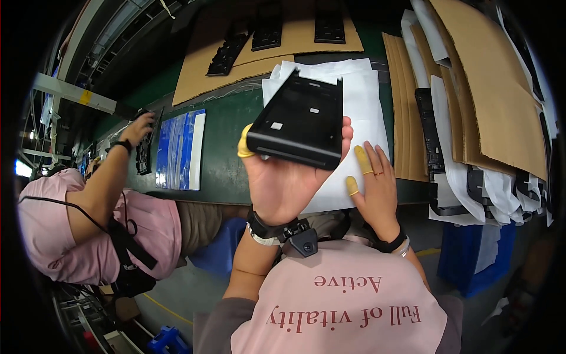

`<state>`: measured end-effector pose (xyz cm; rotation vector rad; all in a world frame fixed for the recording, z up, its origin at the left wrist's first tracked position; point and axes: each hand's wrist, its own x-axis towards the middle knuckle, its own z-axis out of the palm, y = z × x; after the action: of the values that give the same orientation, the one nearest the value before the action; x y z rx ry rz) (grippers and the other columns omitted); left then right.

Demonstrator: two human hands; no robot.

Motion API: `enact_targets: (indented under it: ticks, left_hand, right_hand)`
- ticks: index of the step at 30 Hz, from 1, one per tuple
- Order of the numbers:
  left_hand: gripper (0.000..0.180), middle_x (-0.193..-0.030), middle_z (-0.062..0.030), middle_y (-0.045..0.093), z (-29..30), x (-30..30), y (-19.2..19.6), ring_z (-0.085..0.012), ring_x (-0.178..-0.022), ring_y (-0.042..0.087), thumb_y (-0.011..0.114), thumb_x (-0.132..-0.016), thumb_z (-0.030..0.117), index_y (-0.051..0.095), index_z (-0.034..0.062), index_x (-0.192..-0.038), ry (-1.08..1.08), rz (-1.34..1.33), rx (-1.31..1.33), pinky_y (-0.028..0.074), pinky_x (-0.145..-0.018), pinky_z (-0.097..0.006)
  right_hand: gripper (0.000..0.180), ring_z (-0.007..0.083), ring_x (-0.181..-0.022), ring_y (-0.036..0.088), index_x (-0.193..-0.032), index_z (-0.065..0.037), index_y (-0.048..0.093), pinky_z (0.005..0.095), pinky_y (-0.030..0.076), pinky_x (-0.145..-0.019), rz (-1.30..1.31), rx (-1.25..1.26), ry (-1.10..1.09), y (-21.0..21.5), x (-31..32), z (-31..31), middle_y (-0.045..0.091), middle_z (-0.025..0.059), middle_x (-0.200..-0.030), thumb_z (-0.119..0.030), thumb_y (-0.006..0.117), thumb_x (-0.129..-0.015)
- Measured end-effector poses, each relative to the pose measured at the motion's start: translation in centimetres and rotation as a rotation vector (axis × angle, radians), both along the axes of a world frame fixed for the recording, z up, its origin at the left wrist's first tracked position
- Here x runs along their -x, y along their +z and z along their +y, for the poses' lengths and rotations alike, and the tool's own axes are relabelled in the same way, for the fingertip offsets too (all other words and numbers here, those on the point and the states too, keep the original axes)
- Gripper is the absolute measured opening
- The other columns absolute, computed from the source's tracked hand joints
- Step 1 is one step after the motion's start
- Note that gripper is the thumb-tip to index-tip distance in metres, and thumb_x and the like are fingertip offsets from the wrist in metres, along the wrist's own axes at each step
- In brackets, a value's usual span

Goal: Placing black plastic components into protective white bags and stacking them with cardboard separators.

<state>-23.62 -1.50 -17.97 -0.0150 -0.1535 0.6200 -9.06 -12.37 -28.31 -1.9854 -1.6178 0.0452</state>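
Observation:
My left hand [283, 183] holds a black rectangular plastic housing [300, 118] up in front of me, palm under it, a yellow finger cot on the thumb. The part's inner face with small white labels is turned toward me. My right hand [374, 177] rests flat on a stack of white paper sheets [365, 100] on the green bench, with yellow cots on two fingers and a ring on another. It holds nothing.
Cardboard sheets [495, 88] and more black parts in white wrapping [454, 171] lie stacked at the right. Further black parts [268, 29] sit on cardboard at the back. At the left a person in pink [88, 230] handles a black part beside blue sheets [180, 150].

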Motion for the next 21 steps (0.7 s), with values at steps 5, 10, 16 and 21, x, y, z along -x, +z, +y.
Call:
enact_targets:
  ticks: [5,10,16,21]
  left_hand:
    - [0.074,-0.139,-0.0237,0.034,0.0,-0.7,-0.2,-0.0404,-0.13,0.034,0.039,-0.092,0.055,0.026,-0.0005,-0.139,0.134,0.19,0.037,0.03,-0.11,-0.048]
    - [0.073,-0.139,-0.0243,0.033,0.1,0.4,-1.0,-0.038,-0.117,0.047,0.052,-0.089,0.043,0.021,0.0065,-0.145,0.014,0.823,-0.706,0.041,-0.098,-0.045]
    - [0.075,-0.113,-0.0251,0.044,3.8,-0.8,-0.8,-0.0382,-0.098,0.055,0.063,-0.077,0.019,0.026,0.0105,-0.142,0.672,1.808,-1.814,0.047,-0.085,-0.039]
    - [0.077,-0.109,-0.033,0.043,12.0,-6.9,1.5,-0.0452,-0.092,0.054,0.065,-0.077,0.029,0.029,0.0071,-0.141,0.506,2.087,-2.053,0.048,-0.084,-0.042]
  right_hand:
    - [0.053,0.0348,-0.128,0.035,-0.128,-0.006,0.05,0.0454,0.031,-0.104,0.013,0.022,0.006,0.0,0.0,0.0,0.038,0.0102,-0.141,-0.025,0.061,-0.081]
    - [0.051,0.0356,-0.128,0.035,-0.127,-0.006,0.051,0.0452,0.032,-0.104,0.007,0.009,0.0,0.0,-0.4,-0.1,0.039,0.0108,-0.14,-0.025,0.06,-0.081]
    - [0.051,0.0362,-0.125,0.037,-0.127,-0.006,0.051,0.0447,0.033,-0.103,0.025,-0.013,0.022,0.3,-0.2,0.0,0.04,0.0119,-0.139,-0.025,0.06,-0.081]
    - [0.051,0.0346,-0.126,0.036,-0.127,-0.006,0.052,0.0442,0.033,-0.103,0.021,-0.013,0.017,0.3,-0.6,-0.4,0.04,0.0119,-0.139,-0.027,0.06,-0.081]
